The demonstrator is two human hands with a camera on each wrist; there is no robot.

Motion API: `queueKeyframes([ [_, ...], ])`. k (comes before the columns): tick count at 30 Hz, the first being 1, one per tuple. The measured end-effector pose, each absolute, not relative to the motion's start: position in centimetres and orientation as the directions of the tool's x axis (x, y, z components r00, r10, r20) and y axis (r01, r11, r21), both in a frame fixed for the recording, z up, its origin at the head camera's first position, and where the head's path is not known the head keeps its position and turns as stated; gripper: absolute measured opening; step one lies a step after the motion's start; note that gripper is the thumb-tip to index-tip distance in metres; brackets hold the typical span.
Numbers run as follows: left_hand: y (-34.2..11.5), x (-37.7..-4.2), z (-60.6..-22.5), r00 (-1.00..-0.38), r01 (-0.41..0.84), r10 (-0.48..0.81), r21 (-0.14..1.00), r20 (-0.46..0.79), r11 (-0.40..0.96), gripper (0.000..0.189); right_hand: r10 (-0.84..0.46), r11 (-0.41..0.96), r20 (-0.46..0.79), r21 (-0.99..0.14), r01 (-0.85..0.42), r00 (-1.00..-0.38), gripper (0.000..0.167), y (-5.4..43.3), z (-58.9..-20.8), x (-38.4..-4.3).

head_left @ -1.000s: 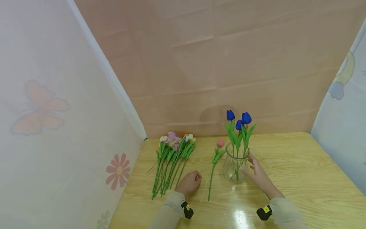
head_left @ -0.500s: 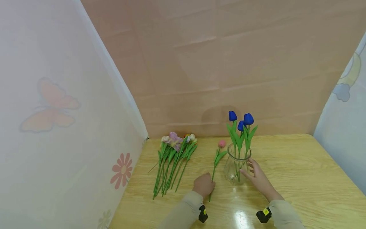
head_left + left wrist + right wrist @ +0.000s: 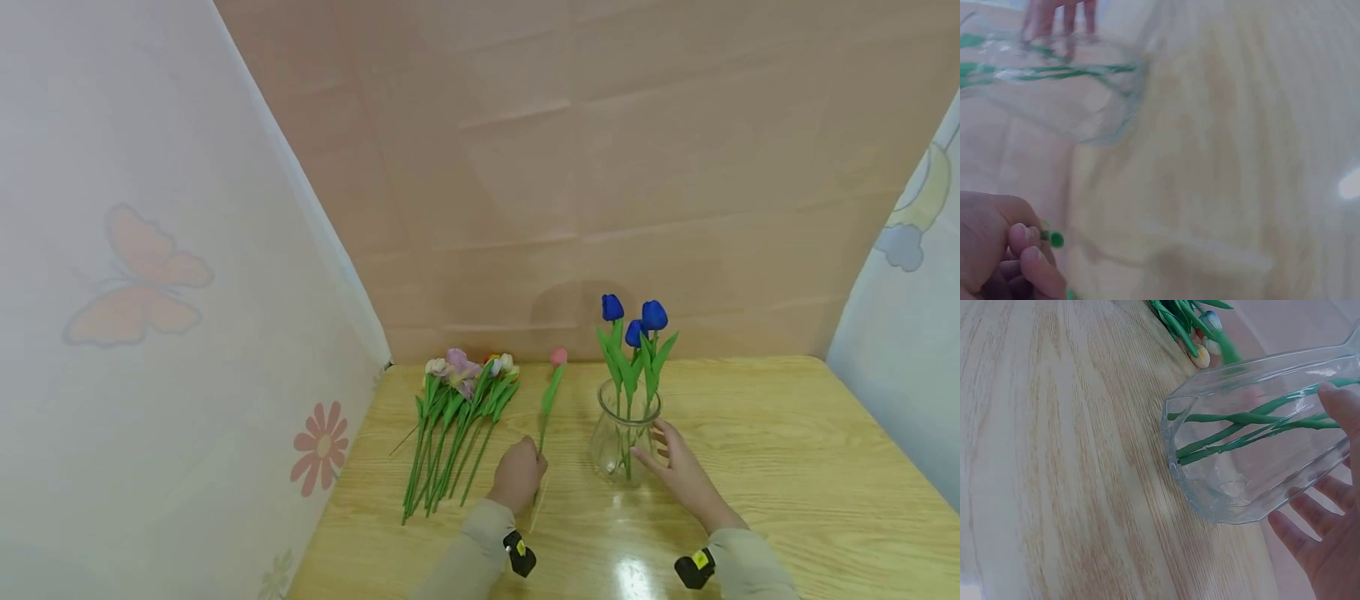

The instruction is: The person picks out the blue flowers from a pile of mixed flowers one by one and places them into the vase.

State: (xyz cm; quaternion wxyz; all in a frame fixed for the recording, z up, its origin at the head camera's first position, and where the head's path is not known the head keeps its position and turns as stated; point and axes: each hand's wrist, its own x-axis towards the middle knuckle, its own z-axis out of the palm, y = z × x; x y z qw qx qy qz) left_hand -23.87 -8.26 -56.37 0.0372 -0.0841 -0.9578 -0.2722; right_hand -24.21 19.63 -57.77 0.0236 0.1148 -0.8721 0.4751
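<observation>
My left hand [image 3: 517, 477] grips a pink artificial tulip [image 3: 551, 392] low on its green stem, with the bloom tilted up and away. In the left wrist view, the stem's cut end [image 3: 1055, 239] pokes out between thumb and curled fingers. To the right stands a clear glass vase [image 3: 604, 454] with three blue tulips [image 3: 654, 315] in it. My right hand [image 3: 681, 479] rests against the vase's right side, thumb in front and fingers spread loosely. In the right wrist view, crossed green stems [image 3: 1235, 431] show through the glass.
Left of my left hand, a bunch of artificial flowers [image 3: 457, 408] in white, lilac and other colours lies on the wooden table [image 3: 780, 450]. A thin pale strip [image 3: 538, 508] lies near the left hand. Fabric walls [image 3: 480, 167] enclose the back and sides.
My left hand moved right to the pink tulip lying by the vase and took its stem. It has since drawn the tulip leftward, away from the vase. The right hand stays at the vase.
</observation>
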Motion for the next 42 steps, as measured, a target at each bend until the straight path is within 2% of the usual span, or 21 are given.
queueKeyframes([
  [2,-9.2,-24.2,-55.4,-0.975,0.192,0.110,0.485,0.194,0.853,0.019,-0.179,0.522,0.152,-0.823,-0.225,-0.972,0.081,19.7,-57.8,-24.2],
  [6,-11.4,-24.9,-54.7,-0.921,0.127,-0.004,0.311,0.389,0.942,0.010,-0.174,0.520,0.162,-0.823,-0.231,-0.971,0.080,19.8,-58.0,-24.4],
  [8,-12.8,-25.3,-54.9,-0.883,0.070,-0.047,0.231,0.467,0.971,0.015,-0.175,0.518,0.166,-0.823,-0.234,-0.971,0.079,19.8,-58.0,-24.4],
  [11,-14.8,-25.6,-55.4,-0.851,-0.010,-0.086,0.147,0.518,0.989,0.025,-0.175,0.517,0.170,-0.822,-0.238,-0.970,0.079,19.7,-58.0,-24.4],
  [13,-16.1,-25.6,-56.0,-0.879,-0.048,-0.095,0.112,0.467,0.993,0.037,-0.179,0.516,0.173,-0.822,-0.242,-0.969,0.079,19.7,-58.0,-24.4],
  [15,-17.3,-25.5,-56.8,-0.909,-0.092,-0.116,0.079,0.399,0.993,0.040,-0.178,0.515,0.180,-0.821,-0.248,-0.967,0.078,19.7,-58.0,-24.4],
  [17,-18.2,-25.3,-57.5,-0.937,-0.116,-0.124,0.043,0.326,0.992,0.036,-0.179,0.514,0.184,-0.820,-0.252,-0.966,0.077,19.7,-58.0,-24.4],
  [20,-19.1,-25.0,-58.1,-0.947,-0.152,-0.155,0.032,0.281,0.988,0.024,-0.183,0.516,0.178,-0.820,-0.249,-0.967,0.077,19.8,-58.0,-24.3],
  [23,-19.4,-24.8,-57.9,-0.955,-0.181,-0.196,0.085,0.223,0.980,0.020,-0.189,0.516,0.167,-0.821,-0.243,-0.968,0.077,19.8,-57.9,-24.3],
  [26,-19.6,-24.8,-57.4,-0.962,-0.219,-0.237,0.132,0.138,0.967,0.024,-0.188,0.513,0.171,-0.823,-0.245,-0.967,0.077,19.8,-58.0,-24.3],
  [28,-19.6,-24.9,-57.2,-0.962,-0.242,-0.259,0.161,0.091,0.957,0.019,-0.190,0.516,0.179,-0.818,-0.254,-0.965,0.076,19.8,-58.0,-24.4],
  [31,-19.7,-25.1,-56.9,-0.962,-0.252,-0.267,0.182,0.063,0.950,0.013,-0.191,0.523,0.183,-0.812,-0.257,-0.964,0.075,19.8,-58.1,-24.6],
  [36,-19.9,-25.3,-56.3,-0.966,-0.249,-0.257,0.163,0.031,0.955,0.025,-0.191,0.519,0.174,-0.817,-0.250,-0.966,0.075,19.9,-58.1,-24.7],
  [42,-20.1,-25.7,-56.2,-0.969,-0.239,-0.247,0.174,0.020,0.955,0.025,-0.199,0.515,0.175,-0.819,-0.254,-0.964,0.073,19.8,-57.7,-24.5],
])
